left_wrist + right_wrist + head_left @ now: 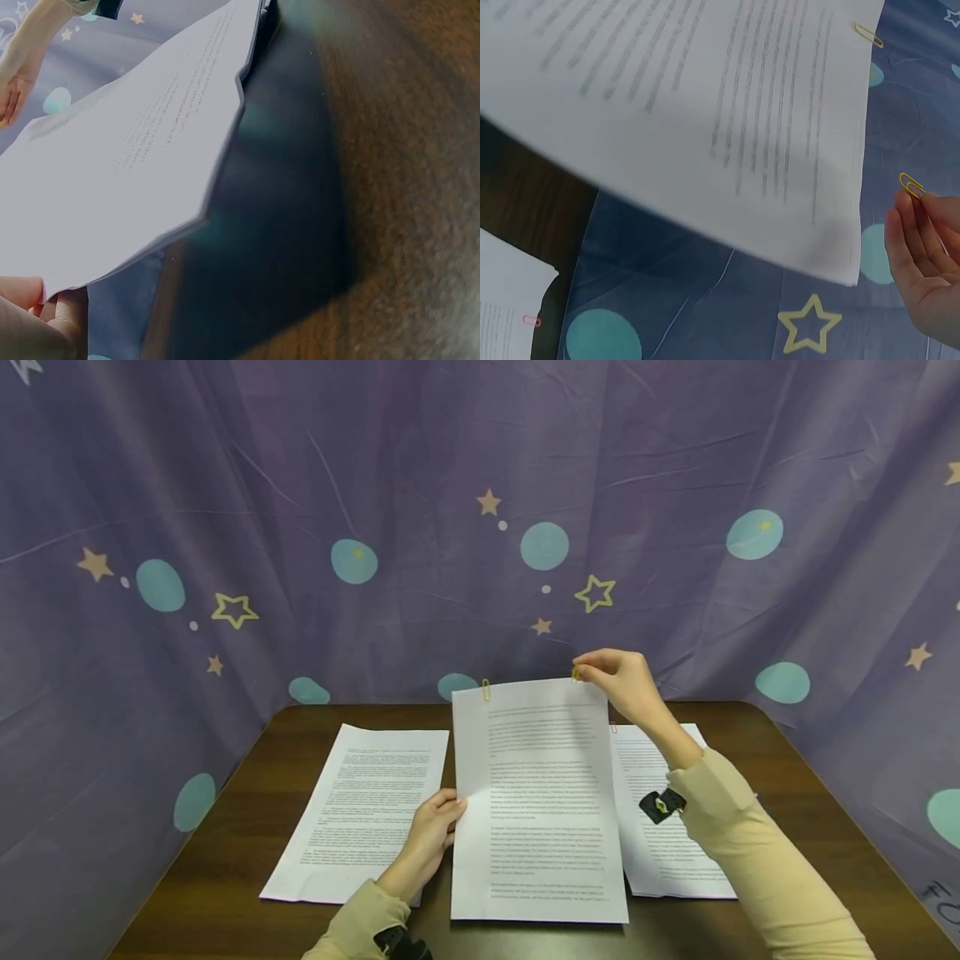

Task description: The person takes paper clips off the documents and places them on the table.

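My left hand (433,832) pinches a stack of printed sheets (551,793) by its left edge, thumb in front. The stack stands tilted up over the table, and its text faces me. One yellow paper clip (486,690) sits on the top edge near the left corner. Close over the top edge near the right corner, my right hand (621,683) pinches a second yellow paper clip (911,184) between thumb and fingertips. In the right wrist view this clip is apart from the paper, its rounded end pointing out from the fingertips.
On the brown wooden table (217,852), another printed stack (375,802) lies at left. A third stack (660,852) with a pink paper clip (531,320) lies at right, partly behind my right arm and the raised sheets. A purple patterned curtain (420,460) hangs behind the table.
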Demonstrator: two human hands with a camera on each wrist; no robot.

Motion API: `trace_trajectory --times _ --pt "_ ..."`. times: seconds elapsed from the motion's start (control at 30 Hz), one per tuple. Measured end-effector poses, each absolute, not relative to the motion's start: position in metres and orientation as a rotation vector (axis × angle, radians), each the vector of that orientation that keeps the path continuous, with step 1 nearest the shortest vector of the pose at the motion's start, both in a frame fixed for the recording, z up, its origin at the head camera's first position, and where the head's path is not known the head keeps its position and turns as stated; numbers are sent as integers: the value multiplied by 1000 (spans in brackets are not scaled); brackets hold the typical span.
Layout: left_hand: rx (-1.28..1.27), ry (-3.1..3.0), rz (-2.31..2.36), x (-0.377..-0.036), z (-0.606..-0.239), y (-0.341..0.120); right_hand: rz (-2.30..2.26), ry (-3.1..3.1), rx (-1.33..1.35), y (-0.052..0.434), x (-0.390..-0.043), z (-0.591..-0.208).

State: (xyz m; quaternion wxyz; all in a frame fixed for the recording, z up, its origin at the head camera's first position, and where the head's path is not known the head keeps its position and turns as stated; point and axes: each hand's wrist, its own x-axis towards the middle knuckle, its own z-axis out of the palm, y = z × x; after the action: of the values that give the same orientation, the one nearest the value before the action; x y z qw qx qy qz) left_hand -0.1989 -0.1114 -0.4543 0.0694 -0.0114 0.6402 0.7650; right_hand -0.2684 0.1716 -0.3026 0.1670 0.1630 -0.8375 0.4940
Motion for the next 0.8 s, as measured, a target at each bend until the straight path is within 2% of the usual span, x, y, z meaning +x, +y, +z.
trace_trajectory --times 0.8 --pt "-109 1939 2301 -203 -453 -114 1363 -2430 317 240 -246 -339"
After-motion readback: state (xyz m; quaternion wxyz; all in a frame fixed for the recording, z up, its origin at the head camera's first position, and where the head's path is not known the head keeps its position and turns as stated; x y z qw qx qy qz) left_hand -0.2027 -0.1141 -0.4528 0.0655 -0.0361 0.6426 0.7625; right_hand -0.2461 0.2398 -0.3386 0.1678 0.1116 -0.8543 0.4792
